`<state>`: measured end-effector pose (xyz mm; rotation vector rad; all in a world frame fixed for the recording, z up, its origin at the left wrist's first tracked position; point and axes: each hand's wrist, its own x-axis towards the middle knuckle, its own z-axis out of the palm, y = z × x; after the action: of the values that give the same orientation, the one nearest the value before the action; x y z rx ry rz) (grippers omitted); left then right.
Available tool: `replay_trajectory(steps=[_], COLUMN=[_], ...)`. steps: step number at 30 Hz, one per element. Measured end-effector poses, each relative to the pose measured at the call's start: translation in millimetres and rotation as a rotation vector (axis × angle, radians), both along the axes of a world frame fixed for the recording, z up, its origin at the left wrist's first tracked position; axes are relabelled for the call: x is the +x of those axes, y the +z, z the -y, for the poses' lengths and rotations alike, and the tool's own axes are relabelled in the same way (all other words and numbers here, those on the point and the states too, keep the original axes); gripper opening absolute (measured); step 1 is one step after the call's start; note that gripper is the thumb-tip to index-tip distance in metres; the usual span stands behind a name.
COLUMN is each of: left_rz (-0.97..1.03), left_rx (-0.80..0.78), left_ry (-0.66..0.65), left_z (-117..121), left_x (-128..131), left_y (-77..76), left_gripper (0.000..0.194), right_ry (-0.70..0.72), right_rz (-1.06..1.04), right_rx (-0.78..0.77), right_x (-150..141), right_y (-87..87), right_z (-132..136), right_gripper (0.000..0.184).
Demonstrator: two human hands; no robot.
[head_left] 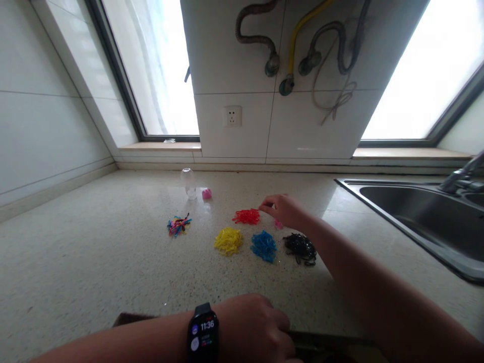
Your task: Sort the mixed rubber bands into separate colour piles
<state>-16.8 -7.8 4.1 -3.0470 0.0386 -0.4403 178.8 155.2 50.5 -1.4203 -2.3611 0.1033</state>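
Observation:
My right hand (282, 207) reaches over the counter, its fingertips pinched together at the right edge of a pile of red rubber bands (246, 217). Whatever is between those fingertips is too small to make out. Partly hidden beneath this hand is a little pink pile (279, 224). Nearer to me lie yellow rubber bands (228, 240), blue rubber bands (263, 246) and black rubber bands (300, 248). A small mixed-colour heap (178, 225) sits apart on the left. My left hand (254, 327), below a black watch, rests curled at the counter's front edge; its fingertips are hidden.
A clear small bottle (189, 184) stands at the back left with a pink cap (206, 194) beside it. A steel sink (412, 222) with a tap (463, 174) is set into the speckled counter (124, 252) on the right. Behind rises a tiled wall with a socket (233, 116) and hoses.

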Motion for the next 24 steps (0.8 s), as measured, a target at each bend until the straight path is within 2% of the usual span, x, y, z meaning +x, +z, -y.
replay_trajectory(steps=[5,8,11,14,16,24], left_rz=[-0.001,-0.003,-0.003,-0.022,-0.034,-0.037], left_rx=[0.001,0.011,0.012,0.006,0.012,-0.011], left_ry=[0.008,0.012,0.015,0.015,0.015,0.002], left_z=[-0.2,0.6,1.3,1.8,2.5,3.9], left_x=[0.1,0.2,0.0,-0.2,-0.1,0.0], left_y=[-1.2,-1.9,0.0,4.6,7.4,7.3], left_gripper=[0.007,0.01,0.011,0.01,0.009,0.01], right_ry=[-0.154,-0.292,-0.339,-0.307,-0.285,-0.235], right_rz=[-0.001,-0.052,-0.163,-0.22,-0.254,-0.259], right_rx=[0.081,0.087,-0.035,-0.101,-0.118,-0.15], right_x=[56.3,92.0,115.3,124.4,125.9,128.7], right_y=[2.9,-11.9,-35.5,-54.8,-61.6,-62.9], right_z=[-7.6,-25.9,-44.7,-57.6,-62.8,-64.6], right_gripper=[0.034,0.038,0.036,0.034,0.036,0.037])
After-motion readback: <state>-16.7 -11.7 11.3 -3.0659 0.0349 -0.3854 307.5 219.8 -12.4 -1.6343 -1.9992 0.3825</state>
